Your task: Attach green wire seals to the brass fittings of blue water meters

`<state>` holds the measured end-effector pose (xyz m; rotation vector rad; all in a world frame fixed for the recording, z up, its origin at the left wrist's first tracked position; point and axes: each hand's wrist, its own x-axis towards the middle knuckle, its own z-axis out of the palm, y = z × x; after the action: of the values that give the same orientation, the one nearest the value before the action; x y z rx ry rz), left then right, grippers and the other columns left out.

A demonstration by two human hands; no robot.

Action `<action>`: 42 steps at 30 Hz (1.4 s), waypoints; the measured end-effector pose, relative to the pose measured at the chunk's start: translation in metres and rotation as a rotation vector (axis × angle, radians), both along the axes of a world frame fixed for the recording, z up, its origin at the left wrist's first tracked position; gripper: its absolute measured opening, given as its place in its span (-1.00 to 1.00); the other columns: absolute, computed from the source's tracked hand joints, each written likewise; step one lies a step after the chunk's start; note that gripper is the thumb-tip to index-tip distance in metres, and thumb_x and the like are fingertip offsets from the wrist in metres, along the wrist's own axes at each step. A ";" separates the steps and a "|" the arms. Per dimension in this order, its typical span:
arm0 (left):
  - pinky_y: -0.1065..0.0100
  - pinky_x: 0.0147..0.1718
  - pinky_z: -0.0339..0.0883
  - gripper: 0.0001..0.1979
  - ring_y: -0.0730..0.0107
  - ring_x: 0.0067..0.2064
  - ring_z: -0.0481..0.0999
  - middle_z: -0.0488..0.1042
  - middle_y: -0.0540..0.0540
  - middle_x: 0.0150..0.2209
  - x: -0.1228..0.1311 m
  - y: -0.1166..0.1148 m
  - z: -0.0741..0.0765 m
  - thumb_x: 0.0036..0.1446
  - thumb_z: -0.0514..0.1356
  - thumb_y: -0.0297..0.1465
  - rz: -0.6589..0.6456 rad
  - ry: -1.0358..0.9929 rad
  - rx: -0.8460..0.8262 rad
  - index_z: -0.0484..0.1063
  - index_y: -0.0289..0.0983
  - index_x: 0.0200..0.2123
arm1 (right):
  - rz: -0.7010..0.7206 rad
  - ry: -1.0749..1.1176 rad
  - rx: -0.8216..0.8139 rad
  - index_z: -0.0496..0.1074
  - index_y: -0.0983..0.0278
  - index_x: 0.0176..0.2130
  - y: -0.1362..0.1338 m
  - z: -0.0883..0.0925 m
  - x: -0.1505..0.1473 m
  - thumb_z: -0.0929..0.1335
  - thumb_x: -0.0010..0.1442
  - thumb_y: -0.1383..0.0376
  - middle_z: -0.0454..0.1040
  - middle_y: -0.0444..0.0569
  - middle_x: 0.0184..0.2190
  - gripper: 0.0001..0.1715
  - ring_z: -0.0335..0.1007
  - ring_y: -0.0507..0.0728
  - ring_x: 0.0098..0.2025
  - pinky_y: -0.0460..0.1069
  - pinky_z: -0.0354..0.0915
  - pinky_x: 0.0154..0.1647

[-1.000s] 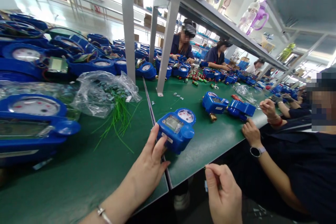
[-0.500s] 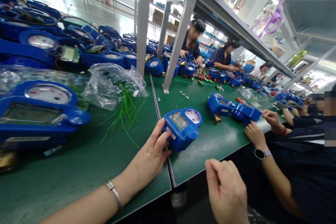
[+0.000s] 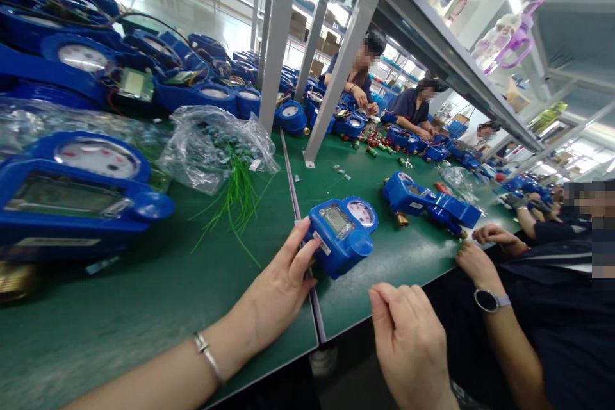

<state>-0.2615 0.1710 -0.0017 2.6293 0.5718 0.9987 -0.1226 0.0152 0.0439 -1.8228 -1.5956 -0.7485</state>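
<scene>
My left hand (image 3: 276,285) is closed on the near end of a blue water meter (image 3: 340,237) with a small grey screen and a round white dial. Thumb and fingers grip its side, and the meter sits on or just above the green bench (image 3: 269,307), over the seam. Off the bench's front edge, my right hand (image 3: 410,336) is held with its fingers curled and pressed against the thumb. Whatever that hand may hold is hidden. Another blue water meter (image 3: 77,189) with a brass fitting lies at the left.
A clear plastic bag (image 3: 192,147) spills green wires (image 3: 235,189) at left. Piled meters (image 3: 139,64) line the back, beside metal shelf posts (image 3: 336,64). To the right, a co-worker's hands (image 3: 475,256) are near two joined-looking blue meters (image 3: 406,192).
The view has shifted slightly, so the bench appears further right. My right hand has come a little nearer the held meter. The co-worker's hands have moved down off the meter there.
</scene>
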 end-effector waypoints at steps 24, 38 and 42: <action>0.42 -0.51 0.17 -0.81 0.36 -0.48 0.45 0.48 0.02 -0.51 -0.003 -0.016 0.028 0.10 0.05 -0.44 -0.012 0.381 -0.555 0.44 -0.21 -0.48 | 0.095 0.572 -0.187 0.38 0.23 -0.14 0.022 -0.025 0.004 0.26 0.23 0.32 0.44 -0.08 -0.32 -0.81 0.36 0.07 -0.31 -0.04 0.27 -0.27; 0.40 -0.09 0.26 -0.82 0.29 0.03 0.32 0.24 0.03 0.09 -0.032 -0.008 0.075 -0.11 0.11 -0.60 -0.566 0.381 -0.678 0.41 -0.21 -0.49 | 0.388 1.362 0.122 0.38 0.25 -0.27 0.000 -0.075 -0.012 0.35 0.15 0.27 0.32 -0.08 -0.32 -0.89 0.38 0.01 -0.38 -0.10 0.37 -0.40; 0.34 -0.10 0.23 -0.84 0.34 -0.20 0.36 0.42 -0.02 -0.32 -0.026 -0.010 0.068 0.00 0.06 -0.52 -0.694 0.222 -0.857 0.17 -0.25 -0.58 | 0.477 1.340 0.130 0.46 0.22 -0.22 0.000 -0.073 -0.018 0.43 0.04 0.32 0.29 0.00 -0.17 -0.77 0.41 0.07 -0.27 -0.05 0.40 -0.31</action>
<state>-0.2875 0.1607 0.0659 1.9064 0.0526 0.1672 -0.1406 0.0151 -0.0290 -1.2101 -0.9008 0.5310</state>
